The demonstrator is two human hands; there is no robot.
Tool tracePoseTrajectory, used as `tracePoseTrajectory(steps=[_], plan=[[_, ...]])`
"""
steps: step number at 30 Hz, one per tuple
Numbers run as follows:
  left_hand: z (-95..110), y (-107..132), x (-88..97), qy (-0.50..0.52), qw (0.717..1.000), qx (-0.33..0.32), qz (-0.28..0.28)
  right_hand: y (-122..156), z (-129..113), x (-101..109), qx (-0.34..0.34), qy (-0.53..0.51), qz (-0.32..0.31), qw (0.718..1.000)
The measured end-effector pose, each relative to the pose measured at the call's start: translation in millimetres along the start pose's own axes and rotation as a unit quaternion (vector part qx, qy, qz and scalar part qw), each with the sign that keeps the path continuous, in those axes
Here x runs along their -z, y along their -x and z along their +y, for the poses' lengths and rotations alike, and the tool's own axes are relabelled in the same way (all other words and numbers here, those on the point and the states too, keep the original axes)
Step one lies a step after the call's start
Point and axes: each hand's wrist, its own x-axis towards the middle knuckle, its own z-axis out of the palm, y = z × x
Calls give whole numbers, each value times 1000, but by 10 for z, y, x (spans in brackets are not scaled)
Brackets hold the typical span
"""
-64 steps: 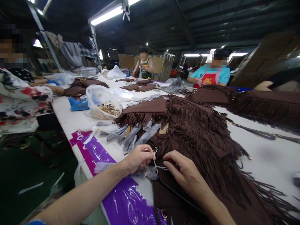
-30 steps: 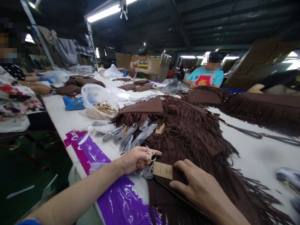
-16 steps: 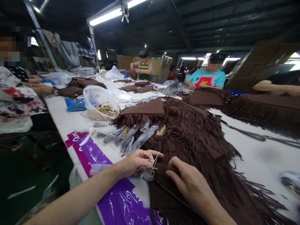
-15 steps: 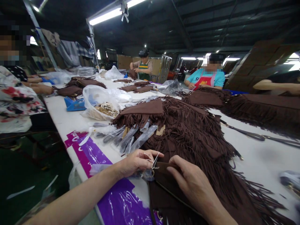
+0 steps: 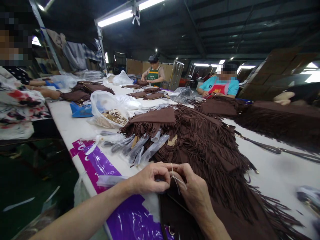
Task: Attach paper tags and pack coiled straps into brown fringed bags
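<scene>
From where I stand, I see L hand (image 5: 150, 178) and R hand (image 5: 196, 188) close tog. in front of the person. The white string (image 5: 173, 175) is right btwn them, its loop round a finger that runs across from one hand to the other, and its loose ends lie by R thumb. L hand is curled in, w/ thumb and finger bent into a small ring; can't tell if it pinches anything. R hand is narrow, fingers bent in at the string; can't tell if it's pinched tight. Just under both hands is a dark brown bag (image 5: 175, 213), part hid by R hand. Purple plastic (image 5: 135, 216) lies under L arm and shows on both sides of it. Past the hands is a big pile of brown fringe (image 5: 200, 143), w/ a tan tag (image 5: 172, 140) and clear plastic strips (image 5: 152, 148) by its near L edge. Farther off, ahead and to L of L hand, a clear bag (image 5: 97, 106) has tan bits and pale strings (image 5: 116, 116) in it, next to a blue box (image 5: 81, 110). To R of R hand, a long strap (image 5: 267, 145) lies on the white table (image 5: 272, 166). Other ppl are well past the hands: one w/ a green apron (image 5: 154, 76), one w/ a red apron (image 5: 218, 89). Far L, s.o. in a flower top (image 5: 22, 103).
</scene>
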Motion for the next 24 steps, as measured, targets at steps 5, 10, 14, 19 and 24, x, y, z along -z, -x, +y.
tracePoseTrajectory(steps=[5, 10, 14, 19, 24], plan=[[25, -9, -11, 24, 1000, 11, -4, -5, 10, 12, 68, 124, 33, 989], [104, 22, 3, 17, 997, 58, -56, -77, -70, 114, 224, 124, 37, 966], [90, 57, 16, 78, 990, 87, -83, -60, -55, 97, 205, 5, 1, 979], [-84, 62, -102, 200, 969, 145, 16, 8, 50, -37, 109, -74, 51, 990], [-190, 35, -231, 183, 958, 188, 115, 38, 67, -122, 51, -106, 75, 990]])
